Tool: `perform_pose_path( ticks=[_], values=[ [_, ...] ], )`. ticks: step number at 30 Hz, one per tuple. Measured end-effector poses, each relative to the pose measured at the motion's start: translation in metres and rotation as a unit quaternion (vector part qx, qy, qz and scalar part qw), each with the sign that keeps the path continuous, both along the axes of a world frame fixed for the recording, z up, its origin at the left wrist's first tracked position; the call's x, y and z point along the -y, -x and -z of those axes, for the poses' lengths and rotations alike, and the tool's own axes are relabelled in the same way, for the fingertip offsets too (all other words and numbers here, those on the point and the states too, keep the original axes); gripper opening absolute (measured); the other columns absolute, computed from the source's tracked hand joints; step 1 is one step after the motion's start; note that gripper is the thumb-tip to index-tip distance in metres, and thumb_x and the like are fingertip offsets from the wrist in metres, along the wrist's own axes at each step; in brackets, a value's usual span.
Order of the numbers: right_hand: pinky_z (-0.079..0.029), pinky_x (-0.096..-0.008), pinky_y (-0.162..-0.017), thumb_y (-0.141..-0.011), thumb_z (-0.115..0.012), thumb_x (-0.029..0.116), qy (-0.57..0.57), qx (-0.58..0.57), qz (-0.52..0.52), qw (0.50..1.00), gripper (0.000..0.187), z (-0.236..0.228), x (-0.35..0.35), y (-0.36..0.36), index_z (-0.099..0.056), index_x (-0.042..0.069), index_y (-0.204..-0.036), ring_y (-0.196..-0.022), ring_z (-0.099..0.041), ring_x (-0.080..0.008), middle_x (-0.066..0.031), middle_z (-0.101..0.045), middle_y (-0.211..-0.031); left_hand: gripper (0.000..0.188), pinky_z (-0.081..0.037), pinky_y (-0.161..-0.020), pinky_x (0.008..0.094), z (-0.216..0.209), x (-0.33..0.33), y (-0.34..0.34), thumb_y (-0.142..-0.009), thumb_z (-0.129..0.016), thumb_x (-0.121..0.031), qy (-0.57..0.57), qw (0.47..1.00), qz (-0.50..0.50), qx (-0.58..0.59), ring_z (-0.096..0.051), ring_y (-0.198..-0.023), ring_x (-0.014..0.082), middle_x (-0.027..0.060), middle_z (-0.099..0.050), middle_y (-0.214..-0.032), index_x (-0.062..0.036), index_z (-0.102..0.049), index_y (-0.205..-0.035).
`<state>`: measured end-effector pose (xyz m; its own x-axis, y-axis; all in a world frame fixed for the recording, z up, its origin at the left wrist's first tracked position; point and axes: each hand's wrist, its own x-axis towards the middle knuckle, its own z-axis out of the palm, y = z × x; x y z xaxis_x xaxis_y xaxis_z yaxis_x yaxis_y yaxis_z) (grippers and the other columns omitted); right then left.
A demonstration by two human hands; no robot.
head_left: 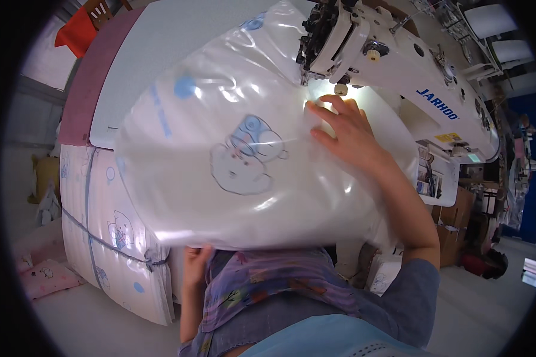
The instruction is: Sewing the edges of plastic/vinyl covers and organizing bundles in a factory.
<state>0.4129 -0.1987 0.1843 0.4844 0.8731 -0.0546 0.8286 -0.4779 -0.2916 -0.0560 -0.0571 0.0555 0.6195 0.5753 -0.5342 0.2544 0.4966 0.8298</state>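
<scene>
A large glossy, translucent white plastic sheet (178, 160) printed with blue cartoon bears spreads before me, its far part up by the sewing machine (393, 65). My right hand (345, 128) lies on the sheet just below the lit needle area, fingers spread and pressing on the plastic. Down at the near edge, my left hand (196, 262) has its thumb against the sheet's rim; its other fingers are partly hidden under the plastic, and it appears to grip the edge. Whether the sheet is a single layer or a bag I cannot tell.
On the left stands a bundle (116, 232) of similar printed plastic, tied with dark cord. Behind the sheet is a pale table surface (155, 41) with a mauve edge (95, 89). A cardboard box (455, 223) stands right of my arm. A red cloth (77, 33) hangs far left.
</scene>
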Motion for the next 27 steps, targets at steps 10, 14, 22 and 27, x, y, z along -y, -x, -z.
perform_pose_path(
  ticks=[10,14,22,27],
  values=[
    [-0.044,-0.0451,-0.103,-0.09,-0.073,0.036,-0.067,0.037,-0.003,0.997,0.058,0.019,-0.007,0.022,-0.061,0.011,-0.141,-0.117,-0.052,-0.0321,-0.0077,-0.052,-0.141,0.034,-0.047,-0.094,0.0292,-0.095,-0.173,-0.042,-0.103,-0.062,-0.021,-0.299,0.947,-0.041,-0.11,-0.064,-0.1,0.014,0.0095,-0.072,-0.109,0.0061,-0.066,-0.124],
    [-0.043,-0.0457,-0.104,-0.088,-0.075,0.035,-0.123,0.028,-0.013,0.992,0.059,0.023,-0.015,0.037,-0.061,0.006,-0.138,-0.118,-0.052,-0.0333,-0.0103,-0.054,-0.139,0.043,-0.046,-0.096,0.0279,-0.092,-0.238,-0.093,-0.105,-0.062,-0.026,-0.443,0.882,-0.131,-0.096,-0.06,-0.109,0.0141,0.012,-0.069,-0.117,0.0082,-0.06,-0.13],
    [-0.041,-0.0436,-0.098,-0.086,-0.08,0.027,-0.166,0.035,-0.016,0.985,0.055,0.022,0.061,0.085,-0.065,0.007,-0.134,-0.098,-0.056,-0.0278,-0.0093,-0.062,-0.111,0.063,-0.038,-0.117,0.0467,0.072,-0.057,-0.048,-0.107,-0.06,-0.034,-0.102,0.906,-0.406,0.057,-0.046,-0.14,0.0343,0.0182,-0.047,-0.152,0.0003,-0.037,-0.154],
    [-0.041,-0.0435,-0.096,-0.086,-0.077,0.011,-0.167,0.093,-0.034,0.981,0.04,0.045,0.085,0.091,-0.073,0.012,-0.126,-0.069,-0.053,-0.0173,0.0009,-0.051,-0.072,0.049,-0.047,-0.113,0.0484,0.082,-0.039,-0.023,-0.108,-0.055,-0.035,0.258,0.899,-0.329,0.132,-0.06,-0.129,0.0304,0.0129,-0.063,-0.14,-0.0026,-0.051,-0.145]
  ],
)
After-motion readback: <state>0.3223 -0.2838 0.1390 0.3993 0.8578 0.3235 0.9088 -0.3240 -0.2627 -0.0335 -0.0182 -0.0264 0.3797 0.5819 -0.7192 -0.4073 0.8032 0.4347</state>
